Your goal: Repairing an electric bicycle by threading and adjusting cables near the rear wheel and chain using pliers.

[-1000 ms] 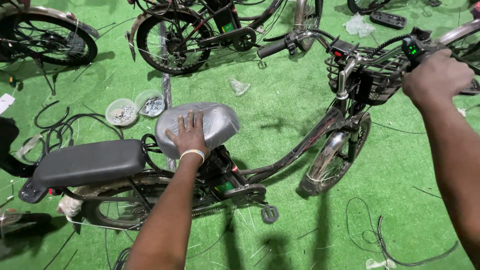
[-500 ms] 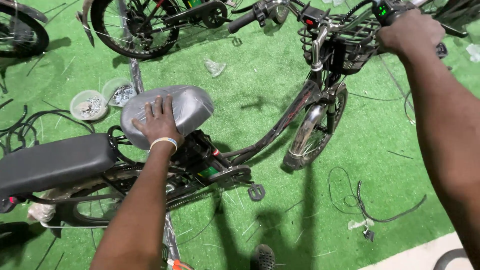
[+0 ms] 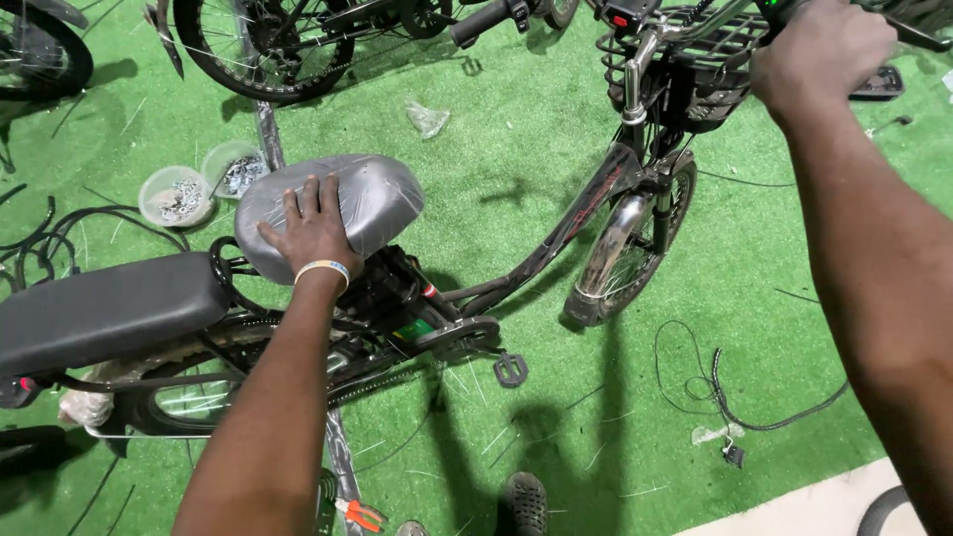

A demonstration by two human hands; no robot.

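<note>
An electric bicycle (image 3: 556, 248) stands upright on green artificial turf. My left hand (image 3: 313, 233) lies flat, fingers spread, on its grey plastic-wrapped saddle (image 3: 367, 194). My right hand (image 3: 819, 50) is closed around the right handlebar grip at the top right. Behind the saddle is a long black rear seat pad (image 3: 109, 308). A black wire basket (image 3: 685, 60) sits at the front above the front wheel (image 3: 625, 248). The pedal (image 3: 509, 369) hangs near the ground.
Two clear tubs of small metal parts (image 3: 204, 184) sit on the turf left of the saddle. Another bicycle's wheel (image 3: 268, 50) is at the top. Loose black cables (image 3: 735, 397) lie at the right, orange-handled pliers (image 3: 362, 514) and a shoe (image 3: 526, 501) at the bottom.
The view has shifted so the bicycle sits higher and more to the left in the picture. Both hands keep their places on the saddle and the handlebar grip.
</note>
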